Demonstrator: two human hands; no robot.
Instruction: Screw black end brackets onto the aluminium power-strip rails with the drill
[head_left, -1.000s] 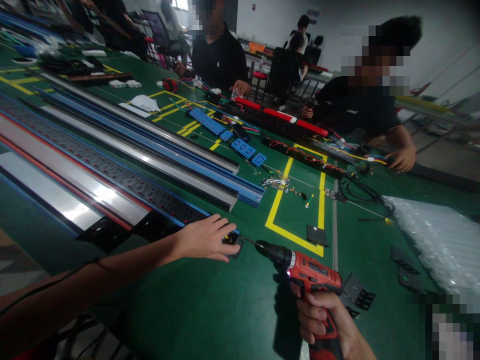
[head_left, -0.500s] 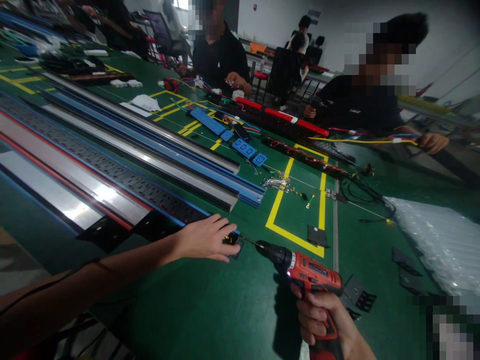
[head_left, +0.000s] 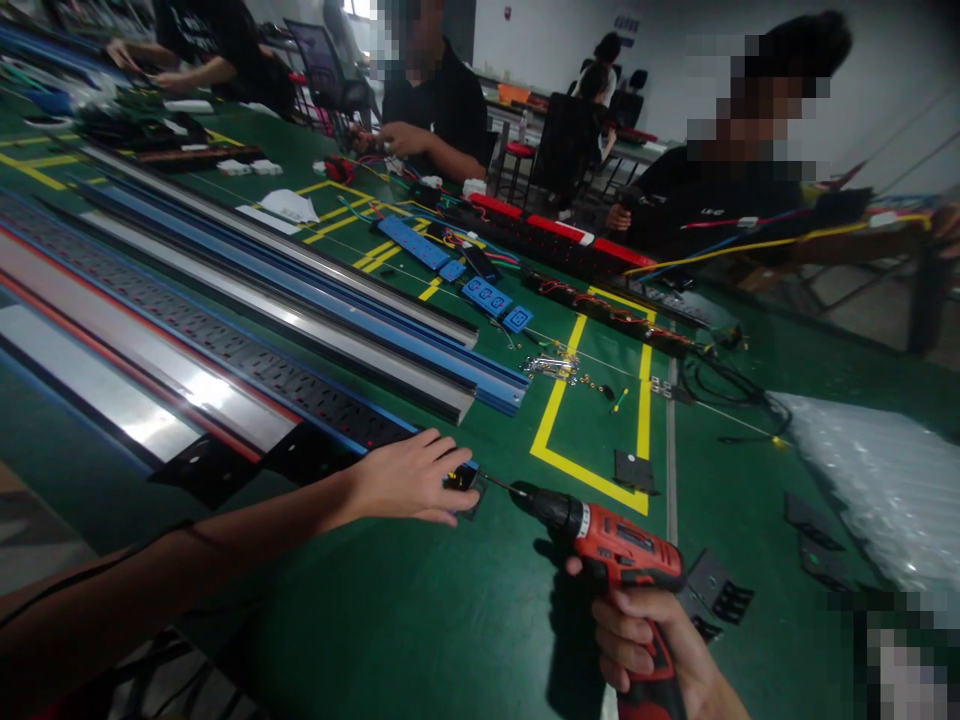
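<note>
My right hand (head_left: 637, 630) is wrapped round the grip of a red and black cordless drill (head_left: 630, 545). Its index finger sticks out ahead of the trigger. The long thin bit reaches left to the end of a long power strip (head_left: 300, 385) with blue edges and a row of black sockets. Over that end lies my left hand (head_left: 420, 475), fingers curled down round it beside the bit's tip. A small black end piece (head_left: 471, 500) shows partly under those fingers; the exact contact of the tip is too small to make out.
Long metal and blue profiles (head_left: 495, 385) lie beside the strip. Loose screws (head_left: 551, 367), black brackets (head_left: 635, 470) and bubble wrap (head_left: 877, 480) are on the green table (head_left: 420, 620). Co-workers sit across, one stretching yellow wires (head_left: 787, 238) out to the right.
My right index finger has straightened away from the trigger, and the drill's small light no longer shows. Both hands otherwise hold their places. The co-worker at right has pulled the wires farther right and up.
</note>
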